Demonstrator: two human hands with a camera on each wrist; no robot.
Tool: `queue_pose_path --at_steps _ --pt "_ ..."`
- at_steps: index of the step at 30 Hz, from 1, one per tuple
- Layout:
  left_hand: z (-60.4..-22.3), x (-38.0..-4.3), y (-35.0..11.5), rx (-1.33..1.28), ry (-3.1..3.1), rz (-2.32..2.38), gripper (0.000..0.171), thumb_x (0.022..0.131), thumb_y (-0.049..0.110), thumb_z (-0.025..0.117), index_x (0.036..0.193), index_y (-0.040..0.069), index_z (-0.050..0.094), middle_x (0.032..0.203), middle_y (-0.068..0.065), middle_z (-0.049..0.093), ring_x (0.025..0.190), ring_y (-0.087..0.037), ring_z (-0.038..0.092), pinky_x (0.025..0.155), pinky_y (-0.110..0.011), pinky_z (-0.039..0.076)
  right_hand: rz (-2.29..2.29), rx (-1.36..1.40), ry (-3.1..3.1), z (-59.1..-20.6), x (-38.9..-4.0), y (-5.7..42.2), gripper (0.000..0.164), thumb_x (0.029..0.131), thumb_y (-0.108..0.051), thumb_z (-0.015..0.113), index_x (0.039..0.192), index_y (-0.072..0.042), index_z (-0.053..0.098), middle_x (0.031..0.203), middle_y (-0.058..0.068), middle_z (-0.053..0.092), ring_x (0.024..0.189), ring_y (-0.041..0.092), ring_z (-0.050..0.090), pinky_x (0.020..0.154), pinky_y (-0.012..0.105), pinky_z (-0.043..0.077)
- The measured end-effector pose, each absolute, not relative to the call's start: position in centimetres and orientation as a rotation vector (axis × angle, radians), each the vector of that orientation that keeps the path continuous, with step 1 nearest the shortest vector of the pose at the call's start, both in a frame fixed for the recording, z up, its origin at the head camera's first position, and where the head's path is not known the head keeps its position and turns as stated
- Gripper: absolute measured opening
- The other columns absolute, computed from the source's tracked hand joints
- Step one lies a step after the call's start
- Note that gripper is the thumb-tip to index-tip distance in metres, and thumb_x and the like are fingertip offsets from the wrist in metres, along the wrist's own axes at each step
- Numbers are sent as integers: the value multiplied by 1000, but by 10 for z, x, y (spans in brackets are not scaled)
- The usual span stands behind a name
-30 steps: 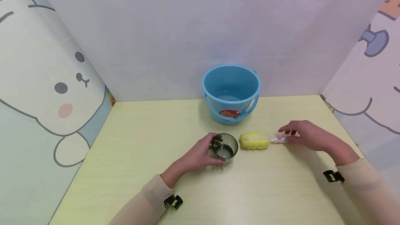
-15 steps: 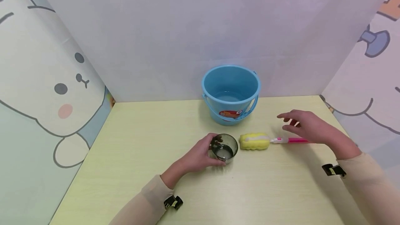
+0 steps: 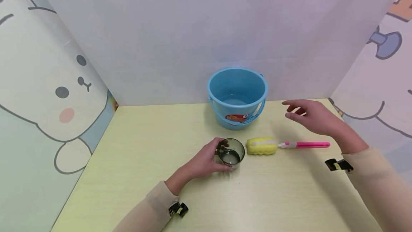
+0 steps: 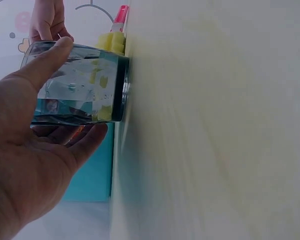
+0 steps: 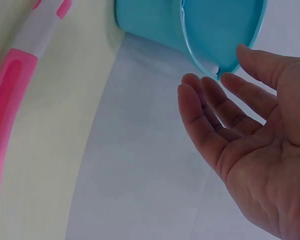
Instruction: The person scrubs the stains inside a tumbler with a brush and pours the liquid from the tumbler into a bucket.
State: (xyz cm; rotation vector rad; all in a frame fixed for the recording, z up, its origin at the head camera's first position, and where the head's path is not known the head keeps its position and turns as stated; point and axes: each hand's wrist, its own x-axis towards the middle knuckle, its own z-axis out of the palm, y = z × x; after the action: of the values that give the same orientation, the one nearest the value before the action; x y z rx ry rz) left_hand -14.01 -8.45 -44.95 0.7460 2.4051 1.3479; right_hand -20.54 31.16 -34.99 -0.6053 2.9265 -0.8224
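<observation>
A dark tinted drinking glass (image 3: 232, 155) stands upright on the table, gripped around its side by my left hand (image 3: 206, 158). In the left wrist view the thumb and fingers wrap the glass (image 4: 80, 85) from opposite sides. Just right of it lies a sponge brush with a yellow head (image 3: 262, 146) and a pink and white handle (image 3: 312, 145). My right hand (image 3: 315, 117) is raised above and beyond that handle, fingers loosely bent and holding nothing. In the right wrist view, the blue bucket (image 5: 155, 20) shows past its fingertips.
The light blue bucket (image 3: 236, 114) stands behind the glass and brush, its handle hanging down in front over a red label. Behind the table (image 3: 154, 131) rises a pale wall (image 3: 161, 46). Cartoon-printed panels (image 3: 67, 110) flank both sides.
My right hand has lifted off the brush handle and moved up toward the back of the table, uncovering the pink handle. The left hand and the glass stay in place.
</observation>
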Motion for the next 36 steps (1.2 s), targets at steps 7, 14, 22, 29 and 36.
queue_pose_path --at_steps 7,14,22,29,36 --pt "-449 -139 -85 749 2402 1349 87 81 27 96 150 9 45 144 -5 59 132 -20 57 112 -37 49 -1002 -461 2865 -334 -215 299 48 108 -23 66 152 -7 55 121 17 70 93 28 75 72 28 61" --pt "-448 -139 -85 738 2411 1342 87 81 28 96 150 11 45 143 -3 58 131 -18 56 111 -37 49 -1129 -339 2796 -321 -227 287 55 110 -34 61 157 -9 49 130 20 65 103 32 74 89 38 63" --pt "-448 -138 -85 732 2401 1353 87 82 29 96 150 10 45 143 -3 58 132 -20 56 112 -37 49 -1225 -268 2726 -313 -246 278 63 110 -44 58 161 -10 44 135 22 64 108 32 73 94 39 61" --pt "-448 -138 -85 728 2396 1359 88 82 29 96 150 11 45 143 -4 58 132 -20 56 112 -37 49 -1314 -242 2634 -308 -260 272 63 111 -42 56 161 -6 42 144 24 59 117 35 69 98 39 59" --pt "-447 -138 -85 725 2395 1359 88 82 30 96 150 12 45 144 -3 57 132 -20 56 112 -37 49 -1354 -212 2581 -304 -276 266 65 112 -39 54 161 1 39 151 27 53 125 41 64 96 34 60"
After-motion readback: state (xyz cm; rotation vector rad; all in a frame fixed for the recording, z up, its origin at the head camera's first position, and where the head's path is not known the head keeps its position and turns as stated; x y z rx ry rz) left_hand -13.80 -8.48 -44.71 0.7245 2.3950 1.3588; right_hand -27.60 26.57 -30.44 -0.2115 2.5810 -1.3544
